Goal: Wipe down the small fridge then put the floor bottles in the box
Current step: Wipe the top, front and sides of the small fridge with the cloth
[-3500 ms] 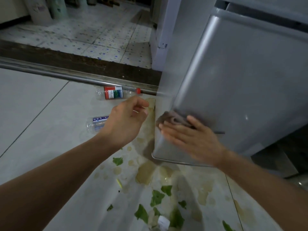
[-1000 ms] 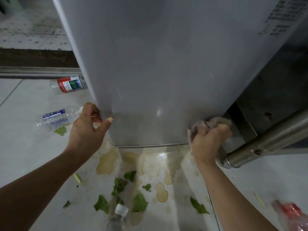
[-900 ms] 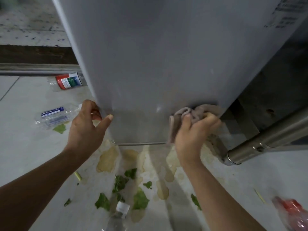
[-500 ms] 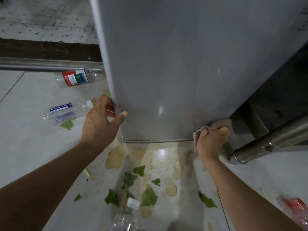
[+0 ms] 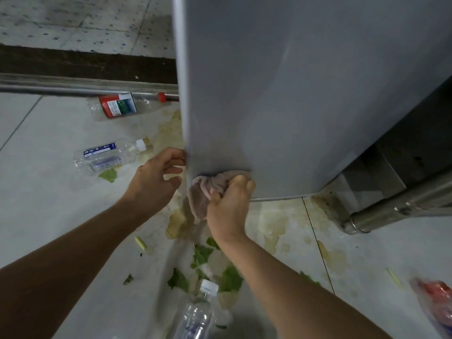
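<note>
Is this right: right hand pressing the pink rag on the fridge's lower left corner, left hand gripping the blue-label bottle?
Not quite. In the head view the left hand holds no bottle; its fingers rest on the fridge edge. The blue-label bottle lies on the floor, apart from it. The rest stands: the right hand grips the pink rag against the fridge's lower left corner.

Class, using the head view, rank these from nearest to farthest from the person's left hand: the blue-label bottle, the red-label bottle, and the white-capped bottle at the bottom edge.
From the left hand:
1. Blue-label bottle, just to its left.
2. Red-label bottle, farther back by the metal rail.
3. White-capped bottle, at the bottom edge, under the right forearm.
</note>
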